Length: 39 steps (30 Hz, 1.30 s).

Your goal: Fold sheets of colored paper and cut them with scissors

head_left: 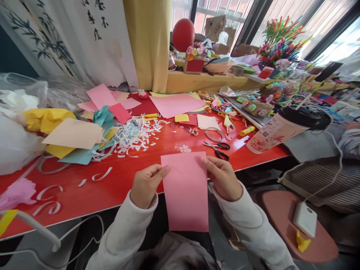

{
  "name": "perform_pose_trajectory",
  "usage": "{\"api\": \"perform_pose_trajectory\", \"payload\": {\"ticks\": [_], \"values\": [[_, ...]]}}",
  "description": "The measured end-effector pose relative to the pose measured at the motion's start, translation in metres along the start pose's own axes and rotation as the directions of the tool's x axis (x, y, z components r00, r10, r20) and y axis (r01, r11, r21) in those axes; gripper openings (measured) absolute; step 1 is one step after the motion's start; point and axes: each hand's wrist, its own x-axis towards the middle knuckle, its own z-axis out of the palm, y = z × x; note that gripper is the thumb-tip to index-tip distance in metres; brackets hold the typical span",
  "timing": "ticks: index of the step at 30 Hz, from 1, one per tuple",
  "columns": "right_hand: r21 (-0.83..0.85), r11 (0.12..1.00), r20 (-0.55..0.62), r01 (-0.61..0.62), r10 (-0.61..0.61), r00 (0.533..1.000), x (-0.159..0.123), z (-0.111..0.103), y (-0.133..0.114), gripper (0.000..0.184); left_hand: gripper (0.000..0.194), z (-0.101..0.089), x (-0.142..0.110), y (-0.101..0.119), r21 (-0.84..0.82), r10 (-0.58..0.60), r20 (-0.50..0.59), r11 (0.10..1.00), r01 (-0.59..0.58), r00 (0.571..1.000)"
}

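Observation:
A pink sheet of paper (pixel 185 191) hangs upright in front of me over the near edge of the red table (pixel 118 180). My left hand (pixel 146 185) pinches its upper left edge, fingers closed on it. My right hand (pixel 223 178) grips the upper right edge the same way. Both sleeves are pale grey. Black-handled scissors (pixel 219 149) lie on the table just beyond my right hand.
White paper shreds (pixel 135 137) and loose coloured sheets (pixel 75 135) cover the left and far table. A tall lidded paper cup (pixel 281 129) lies tilted at the right edge. A tape roll (pixel 213 134), a yellow glue stick (pixel 246 131), a red stool (pixel 298 228) with a white charger, and a person in stripes at right.

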Motion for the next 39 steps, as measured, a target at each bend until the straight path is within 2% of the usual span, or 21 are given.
{"api": "perform_pose_trajectory", "payload": {"ticks": [3,7,11,14,16,17,18,19,20,21,22,24,26,29,33,35,39], "values": [[0.037,0.999,0.005,0.006,-0.007,1.000,0.002,-0.003,-0.002,0.029,0.037,-0.001,-0.001,-0.003,-0.004,0.008,-0.015,1.000,-0.008,1.000],[0.003,1.000,-0.017,0.029,-0.029,0.999,0.001,-0.004,-0.001,0.023,0.036,-0.001,-0.004,-0.003,0.003,0.002,0.027,1.000,-0.002,1.000],[-0.173,0.978,-0.133,0.113,-0.137,0.982,-0.002,-0.001,0.004,0.025,0.033,-0.003,-0.005,-0.008,0.020,0.004,0.033,1.000,-0.004,0.999],[-0.461,0.861,-0.139,0.215,-0.309,0.941,-0.006,0.001,0.005,0.027,0.028,-0.006,-0.004,-0.011,0.095,0.030,0.049,0.995,-0.034,0.998],[-0.627,0.730,-0.070,0.271,-0.400,0.914,-0.011,0.002,0.002,0.027,0.026,-0.008,-0.004,-0.007,0.207,0.165,-0.051,0.967,-0.151,0.985],[-0.686,0.666,-0.034,0.294,-0.432,0.901,-0.013,0.003,0.000,0.026,0.031,-0.008,-0.005,-0.002,0.289,0.295,-0.117,0.924,-0.251,0.948],[-0.734,0.602,0.001,0.315,-0.462,0.887,-0.016,0.004,-0.002,0.025,0.036,-0.007,-0.006,0.004,0.386,0.444,-0.156,0.850,-0.359,0.883],[-0.773,0.539,0.033,0.336,-0.494,0.869,-0.020,0.006,-0.004,0.024,0.038,-0.005,-0.007,0.011,0.485,0.585,-0.144,0.745,-0.458,0.798],[-0.806,0.473,0.064,0.357,-0.530,0.846,-0.023,0.008,-0.005,0.022,0.036,-0.003,-0.009,0.019,0.567,0.693,-0.082,0.624,-0.538,0.717],[-0.833,0.405,0.095,0.377,-0.567,0.818,-0.026,0.010,-0.007,0.020,0.033,0.000,-0.010,0.027,0.622,0.760,0.005,0.507,-0.597,0.650],[-0.852,0.339,0.128,0.398,-0.602,0.788,-0.029,0.011,-0.008,0.018,0.030,0.004,-0.011,0.034,0.650,0.789,0.092,0.414,-0.637,0.607],[-0.863,0.234,0.202,0.449,-0.653,0.730,-0.034,0.014,-0.009,0.016,0.021,0.010,-0.011,0.046,0.647,0.791,0.214,0.326,-0.690,0.574],[-0.858,0.174,0.261,0.484,-0.663,0.701,-0.037,0.015,-0.011,0.017,0.017,0.014,-0.010,0.052,0.593,0.766,0.279,0.337,-0.731,0.579],[-0.850,0.137,0.319,0.509,-0.635,0.704,-0.040,0.014,-0.014,0.020,0.016,0.015,-0.007,0.057,0.485,0.718,0.329,0.429,-0.762,0.613],[-0.814,0.104,0.408,0.572,-0.599,0.690,-0.044,0.012,-0.017,0.022,0.018,0.013,-0.006,0.058,0.391,0.651,0.371,0.537,-0.747,0.662],[-0.804,0.113,0.430,0.583,-0.568,0.702,-0.046,0.011,-0.017,0.022,0.020,0.012,-0.006,0.058,0.367,0.639,0.392,0.552,-0.749,0.662],[-0.788,0.178,0.459,0.589,-0.467,0.756,-0.048,0.008,-0.016,0.024,0.020,0.014,-0.007,0.055,0.344,0.631,0.419,0.555,-0.757,0.653]]}}
